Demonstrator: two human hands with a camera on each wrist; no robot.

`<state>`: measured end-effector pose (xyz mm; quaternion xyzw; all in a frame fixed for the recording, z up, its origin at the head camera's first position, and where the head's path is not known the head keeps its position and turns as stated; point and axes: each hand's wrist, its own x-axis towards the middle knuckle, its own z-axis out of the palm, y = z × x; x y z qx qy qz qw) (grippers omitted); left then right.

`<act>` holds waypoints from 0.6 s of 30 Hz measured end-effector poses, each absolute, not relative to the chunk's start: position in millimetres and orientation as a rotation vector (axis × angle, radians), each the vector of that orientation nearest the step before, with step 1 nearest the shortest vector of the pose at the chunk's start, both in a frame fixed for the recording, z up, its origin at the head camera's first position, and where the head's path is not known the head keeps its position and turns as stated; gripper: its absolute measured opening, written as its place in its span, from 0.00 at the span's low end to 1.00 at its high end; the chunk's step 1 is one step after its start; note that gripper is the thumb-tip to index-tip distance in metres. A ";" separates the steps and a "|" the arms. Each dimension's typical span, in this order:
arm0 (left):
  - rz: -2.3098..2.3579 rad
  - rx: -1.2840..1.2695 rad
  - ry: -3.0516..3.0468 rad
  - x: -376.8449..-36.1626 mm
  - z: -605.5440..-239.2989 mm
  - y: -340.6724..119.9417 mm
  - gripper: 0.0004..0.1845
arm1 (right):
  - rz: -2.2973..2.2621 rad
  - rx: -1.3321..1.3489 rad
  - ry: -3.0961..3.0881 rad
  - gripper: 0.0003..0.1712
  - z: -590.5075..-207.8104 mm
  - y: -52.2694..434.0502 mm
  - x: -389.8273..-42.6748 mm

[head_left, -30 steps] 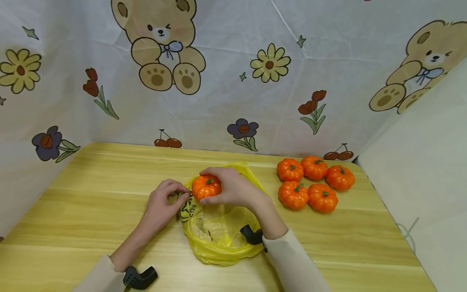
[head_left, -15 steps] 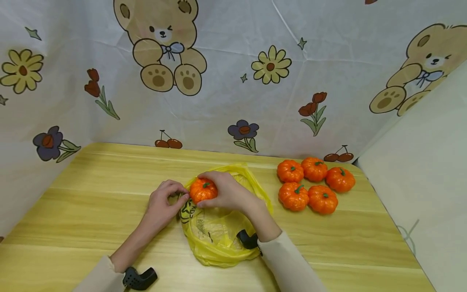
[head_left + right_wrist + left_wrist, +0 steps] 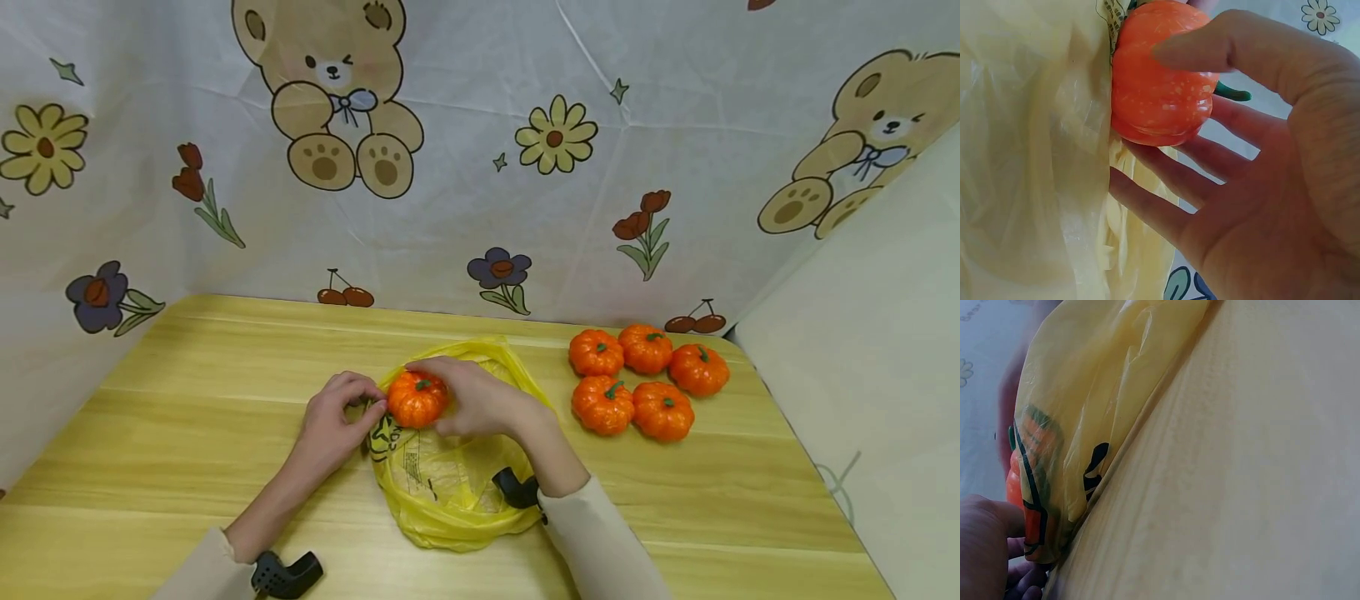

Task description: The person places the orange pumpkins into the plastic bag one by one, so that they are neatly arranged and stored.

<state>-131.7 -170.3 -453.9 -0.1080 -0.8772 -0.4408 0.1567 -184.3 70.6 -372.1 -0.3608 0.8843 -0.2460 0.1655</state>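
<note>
A small orange pumpkin (image 3: pixel 416 398) with a green stem sits at the mouth of a yellow plastic bag (image 3: pixel 448 475) lying on the wooden table (image 3: pixel 187 417). My right hand (image 3: pixel 453 397) grips that pumpkin between thumb and fingers. In the right wrist view the thumb lies over the pumpkin (image 3: pixel 1159 81) and the fingers (image 3: pixel 1166 187) spread under it, against the bag (image 3: pixel 1029 156). My left hand (image 3: pixel 358 403) pinches the bag's left rim beside the pumpkin. The left wrist view shows the bag (image 3: pixel 1110 387) on the table, orange showing through it.
Several more orange pumpkins (image 3: pixel 645 379) lie in a cluster at the table's back right. A printed cloth with bears and flowers (image 3: pixel 480 167) hangs behind the table, and a pale wall (image 3: pixel 862 350) closes the right side.
My right hand has carried the pumpkin slightly left and down into the bag's mouth. The left hand has stayed on the rim.
</note>
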 end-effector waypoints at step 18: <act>-1.263 -0.294 -2.521 -131.5 -452.7 -171.0 0.04 | -0.730 -1.004 2.586 0.47 -375.0 69.2 -184.4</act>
